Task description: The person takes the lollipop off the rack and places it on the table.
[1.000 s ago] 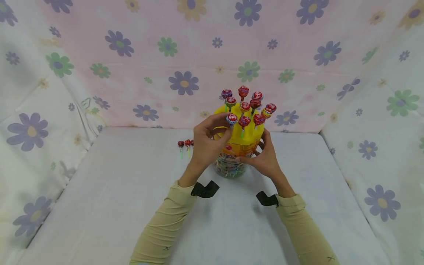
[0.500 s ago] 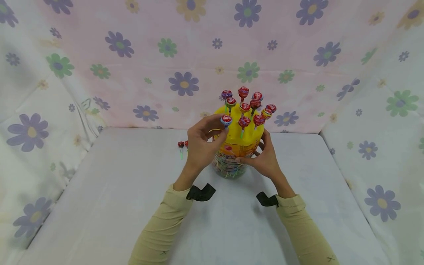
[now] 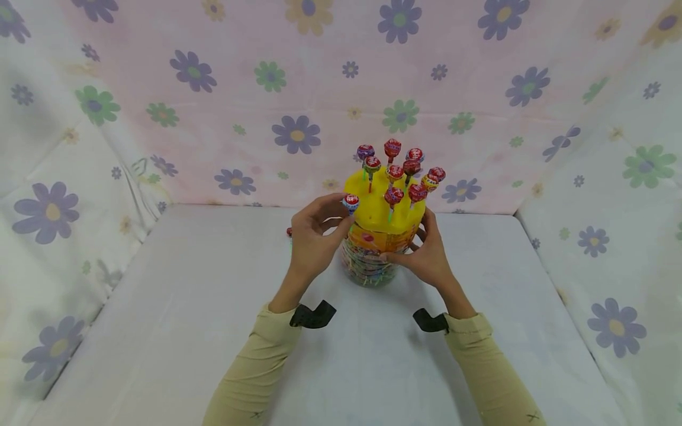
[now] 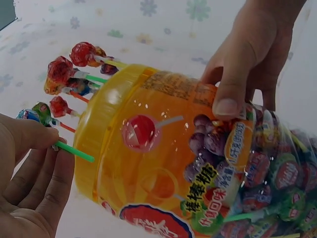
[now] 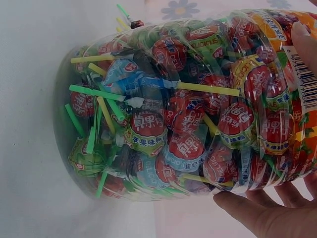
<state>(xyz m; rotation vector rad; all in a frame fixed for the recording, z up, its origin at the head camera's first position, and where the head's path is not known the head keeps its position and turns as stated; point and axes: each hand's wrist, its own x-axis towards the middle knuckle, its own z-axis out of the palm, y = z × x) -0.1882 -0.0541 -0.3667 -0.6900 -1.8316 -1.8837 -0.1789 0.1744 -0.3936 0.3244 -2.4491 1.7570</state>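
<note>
Where the lid [image 3: 379, 213] ends (roughly), the left hand [image 3: 317, 238] pinches candy [image 3: 351, 202].

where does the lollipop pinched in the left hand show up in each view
Head: the lollipop, just right of centre.
Left wrist: near the left edge, mid-height, green stick pointing right.
Right wrist: not in it.
Shared landmark: the lollipop jar, gripped by the right hand.

The jar [image 3: 371, 265] is clear, glossy plastic under a smooth, shiny yellow plastic lid [image 3: 375, 206]; lollipop wrappers [image 3: 351, 203] gleam, crinkled; tabletop [image 3: 160, 325] and far cloth backdrop [image 3: 234, 151] look matt.
</note>
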